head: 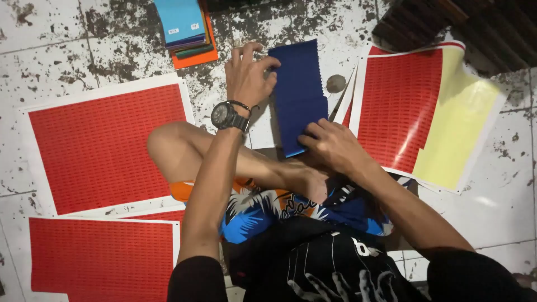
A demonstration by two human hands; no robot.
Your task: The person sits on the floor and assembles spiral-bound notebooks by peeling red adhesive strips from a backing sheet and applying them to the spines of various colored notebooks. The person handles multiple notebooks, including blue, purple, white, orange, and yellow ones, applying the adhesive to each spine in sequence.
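A dark blue fabric swatch (298,95) lies over my crossed leg and the floor in front of me. My left hand (248,75), with a black watch on the wrist, holds its upper left edge with curled fingers. At the swatch's lower end my right hand (331,146) pinches the bottom corner.
A red sticker sheet (106,146) lies on the left, with another red sheet (100,258) below it. To the right is a red sheet partly peeled to its yellow backing (458,120). A stack of coloured swatches (184,28) sits at the top. The floor (50,50) is stained white tile.
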